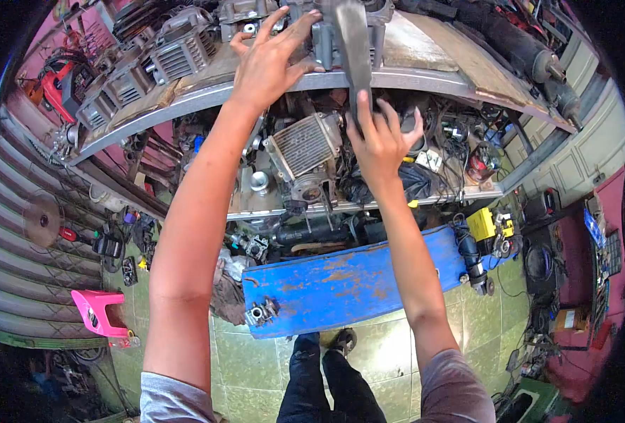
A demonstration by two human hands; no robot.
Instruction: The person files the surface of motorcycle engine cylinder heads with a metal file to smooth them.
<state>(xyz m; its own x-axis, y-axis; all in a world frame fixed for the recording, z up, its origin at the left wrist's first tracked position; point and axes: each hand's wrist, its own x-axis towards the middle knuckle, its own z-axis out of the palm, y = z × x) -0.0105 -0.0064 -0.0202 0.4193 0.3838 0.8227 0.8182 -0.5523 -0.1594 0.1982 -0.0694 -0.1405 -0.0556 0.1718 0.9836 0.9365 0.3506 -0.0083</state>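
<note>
My left hand (pixel 270 63) reaches over the top shelf with its fingers spread, fingertips right at the grey metal engine parts (pixel 245 10) there. In my right hand (pixel 381 144), thumb and index finger pinch the dark handle of a flat-bladed tool (pixel 355 42), while the other fingers are bent apart from it. Its wide grey blade points up and away, blurred, and overlaps a metal engine block (pixel 323 42) at the shelf's edge. Just below my hands, on the lower shelf, stands an engine part with a finned cylinder (pixel 304 146).
Finned cylinders (pixel 178 56) line the shelf's left side; a wooden board (pixel 460 56) and exhaust mufflers (pixel 531 53) lie right. Below, a scuffed blue bench (pixel 348 282) carries a carburetor (pixel 259 312). A pink stool (pixel 99 312) stands on the floor at left.
</note>
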